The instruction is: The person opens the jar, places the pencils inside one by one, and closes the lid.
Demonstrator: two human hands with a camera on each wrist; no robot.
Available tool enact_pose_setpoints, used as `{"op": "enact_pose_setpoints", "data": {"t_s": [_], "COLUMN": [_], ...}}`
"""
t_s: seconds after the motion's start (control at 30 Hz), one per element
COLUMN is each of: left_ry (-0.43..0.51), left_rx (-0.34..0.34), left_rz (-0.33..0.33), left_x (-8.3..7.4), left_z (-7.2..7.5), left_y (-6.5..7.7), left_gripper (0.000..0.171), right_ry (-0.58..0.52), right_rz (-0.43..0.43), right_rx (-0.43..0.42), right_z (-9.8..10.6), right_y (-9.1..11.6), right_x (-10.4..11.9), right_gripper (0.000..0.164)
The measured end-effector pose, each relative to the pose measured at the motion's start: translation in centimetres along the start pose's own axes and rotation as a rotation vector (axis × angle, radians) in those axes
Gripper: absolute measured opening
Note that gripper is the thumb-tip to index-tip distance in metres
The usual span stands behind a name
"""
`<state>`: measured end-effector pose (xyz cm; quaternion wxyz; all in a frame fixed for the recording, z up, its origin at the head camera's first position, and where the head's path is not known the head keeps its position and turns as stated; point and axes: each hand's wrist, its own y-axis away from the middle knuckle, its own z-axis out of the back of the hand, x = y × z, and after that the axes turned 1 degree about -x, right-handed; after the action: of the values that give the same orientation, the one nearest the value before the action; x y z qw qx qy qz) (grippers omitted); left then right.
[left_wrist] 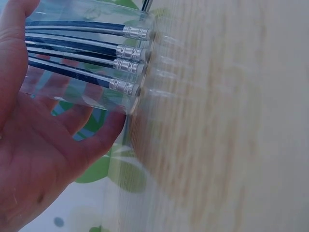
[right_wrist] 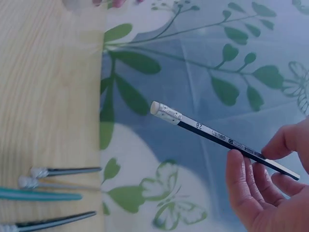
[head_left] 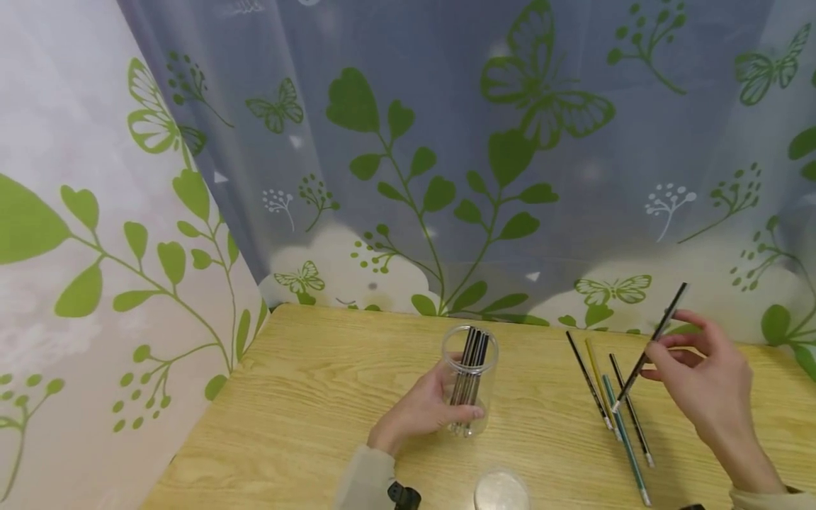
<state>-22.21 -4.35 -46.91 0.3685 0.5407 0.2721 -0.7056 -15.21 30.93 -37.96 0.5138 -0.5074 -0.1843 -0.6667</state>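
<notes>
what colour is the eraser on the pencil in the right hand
The eraser is off-white; it shows best in the right wrist view.

Nine eraser-tipped pencils show: four striped pencils point(head_left: 468, 375) in one clear jar point(head_left: 486, 391) (the left wrist view lines up four metal ferrules), one held pencil point(head_left: 659, 328), and four on one wooden table point(head_left: 306, 397) – two black pencils point(head_left: 588, 380), one yellow pencil point(head_left: 598, 375), one teal pencil point(head_left: 627, 443). Hands number two – one left hand point(head_left: 421, 407), one right hand point(head_left: 717, 372) – and there is one round, lid-like disc point(head_left: 501, 492).
</notes>
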Motion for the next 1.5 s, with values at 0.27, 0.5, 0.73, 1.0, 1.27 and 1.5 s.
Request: {"op": "enact_pose_setpoints", "data": {"t_s": [0.27,0.5,0.73,1.0,1.27,1.5], "left_ry": [0.000,-0.015,-0.018,-0.002,0.011,0.011], "left_rx": [0.002,-0.004,-0.010,-0.006,-0.007,-0.013], "left_rz": [-0.009,-0.012,-0.010,-0.014,-0.006,-0.004], "left_x": [-0.1,-0.1,-0.2,-0.1,0.2,0.1], "left_z": [0.0,0.0,0.0,-0.1,-0.1,-0.1], "left_y": [0.0,0.0,0.0,-0.1,-0.1,0.0], "left_gripper": [0.075,0.075,0.075,0.076,0.077,0.079], "right_ry": [-0.087,-0.180,-0.399,-0.501,-0.462,-0.619], "right_rz": [0.079,0.133,0.141,0.196,0.244,0.276], "right_rx": [-0.035,-0.072,-0.113,-0.124,-0.130,-0.114], "right_z": [-0.4,-0.9,-1.7,-2.7,-3.2,-3.9], "right_y": [0.5,0.7,0.6,0.5,0.6,0.7], "right_x": [2.0,3.7,5.3,6.7,7.8,9.5], "right_gripper": [0.053,0.055,0.056,0.055,0.053,0.051]}}
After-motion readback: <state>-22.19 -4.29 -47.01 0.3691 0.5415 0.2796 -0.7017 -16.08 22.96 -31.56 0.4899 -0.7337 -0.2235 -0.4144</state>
